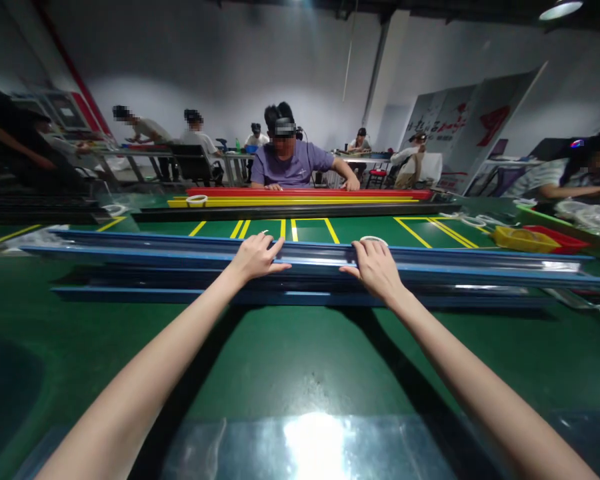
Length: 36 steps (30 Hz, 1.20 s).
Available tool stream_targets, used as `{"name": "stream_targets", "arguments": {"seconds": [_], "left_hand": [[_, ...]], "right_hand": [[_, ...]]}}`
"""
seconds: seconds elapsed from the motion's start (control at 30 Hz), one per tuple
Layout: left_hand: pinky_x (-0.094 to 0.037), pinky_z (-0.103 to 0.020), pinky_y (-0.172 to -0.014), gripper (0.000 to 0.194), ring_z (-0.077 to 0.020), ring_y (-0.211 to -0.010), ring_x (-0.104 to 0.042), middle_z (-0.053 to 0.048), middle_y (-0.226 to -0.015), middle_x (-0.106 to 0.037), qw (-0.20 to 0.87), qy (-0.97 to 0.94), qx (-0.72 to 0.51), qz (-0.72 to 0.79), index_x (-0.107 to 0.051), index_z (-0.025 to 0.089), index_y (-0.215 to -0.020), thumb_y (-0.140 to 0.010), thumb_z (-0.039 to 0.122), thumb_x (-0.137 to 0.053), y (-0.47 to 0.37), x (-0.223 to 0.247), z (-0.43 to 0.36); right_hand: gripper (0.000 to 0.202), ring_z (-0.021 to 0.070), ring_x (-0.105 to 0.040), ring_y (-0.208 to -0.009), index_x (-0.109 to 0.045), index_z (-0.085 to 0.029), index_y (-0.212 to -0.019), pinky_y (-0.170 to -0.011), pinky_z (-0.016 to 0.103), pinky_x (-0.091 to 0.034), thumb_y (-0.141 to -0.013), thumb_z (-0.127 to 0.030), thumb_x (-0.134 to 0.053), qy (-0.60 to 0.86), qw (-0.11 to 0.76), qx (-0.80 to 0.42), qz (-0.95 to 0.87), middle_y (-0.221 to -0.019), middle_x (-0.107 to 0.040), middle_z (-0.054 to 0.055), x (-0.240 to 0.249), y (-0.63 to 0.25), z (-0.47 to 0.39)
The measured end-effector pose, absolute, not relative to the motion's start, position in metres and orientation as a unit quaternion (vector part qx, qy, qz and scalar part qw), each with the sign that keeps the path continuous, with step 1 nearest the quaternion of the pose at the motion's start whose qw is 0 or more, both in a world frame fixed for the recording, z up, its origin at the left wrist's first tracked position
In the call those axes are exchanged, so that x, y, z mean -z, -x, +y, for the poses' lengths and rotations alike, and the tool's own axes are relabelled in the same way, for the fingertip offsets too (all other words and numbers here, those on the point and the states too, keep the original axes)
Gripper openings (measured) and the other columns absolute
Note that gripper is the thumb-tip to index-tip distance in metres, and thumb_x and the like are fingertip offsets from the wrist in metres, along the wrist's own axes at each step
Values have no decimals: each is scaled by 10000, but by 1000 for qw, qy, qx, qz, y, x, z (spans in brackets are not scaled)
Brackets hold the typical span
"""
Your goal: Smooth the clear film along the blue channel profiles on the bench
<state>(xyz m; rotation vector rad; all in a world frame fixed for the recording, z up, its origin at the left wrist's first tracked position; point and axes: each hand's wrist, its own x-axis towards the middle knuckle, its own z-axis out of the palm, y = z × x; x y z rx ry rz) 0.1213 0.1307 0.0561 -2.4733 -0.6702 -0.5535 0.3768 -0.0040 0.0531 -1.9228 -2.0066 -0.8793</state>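
A long blue channel strip (315, 254) runs across the green table in front of me. My left hand (257, 256) grips it left of its middle, fingers over the far edge and thumb along the near edge. To the right, my right hand (377, 268) holds the same strip in a like way. Beneath and nearer to me lies another blue channel strip (145, 293), partly covered by the upper one. Just behind my right hand a white tape roll (375, 239) shows in part.
Beyond lie a black strip (240, 213), yellow strips (300, 201) and a red strip (310, 193), with a white ring (197, 200) on top. A person (293, 160) sits opposite. At right are a yellow tray (525, 240), a red tray (555, 239) and a green bin (570, 227).
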Motion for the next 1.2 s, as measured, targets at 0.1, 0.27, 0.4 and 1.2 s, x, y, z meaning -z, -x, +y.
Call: {"name": "stream_targets", "arguments": {"seconds": [0.1, 0.27, 0.4, 1.2], "left_hand": [[-398, -329, -694, 669, -231, -803, -537, -143, -891, -595, 276, 912, 199, -230, -534, 109, -1120, -787, 628, -276, -108, -52, 112], [-410, -326, -686, 634, -220, -787, -552, -137, -887, -613, 277, 912, 211, -217, -570, 131, -1070, -779, 628, -306, -92, -40, 85], [-408, -315, -659, 647, -221, -766, -559, -135, -869, -623, 257, 914, 218, -226, -576, 123, -1069, -771, 635, -315, -87, -26, 67], [-432, -329, -662, 584, -220, -749, -583, -125, -852, -647, 213, 922, 228, -230, -609, 139, -1019, -772, 606, -360, -63, 18, 45]], "right_hand": [[690, 280, -429, -918, -487, -67, -1115, -799, 356, -289, -781, -621, -245, 651, 104, 298, -690, -1001, -521, 178, -46, -367, -22], [686, 268, -436, -876, -501, -75, -1096, -745, 346, -299, -785, -624, -233, 644, 98, 292, -700, -947, -541, 168, -30, -355, -47], [695, 264, -440, -878, -511, -81, -1082, -744, 342, -297, -773, -638, -233, 640, 94, 289, -705, -948, -545, 163, -17, -351, -61], [668, 244, -466, -857, -530, -111, -1031, -721, 333, -320, -740, -660, -284, 644, 91, 243, -720, -913, -560, 138, 20, -328, -79]]}}
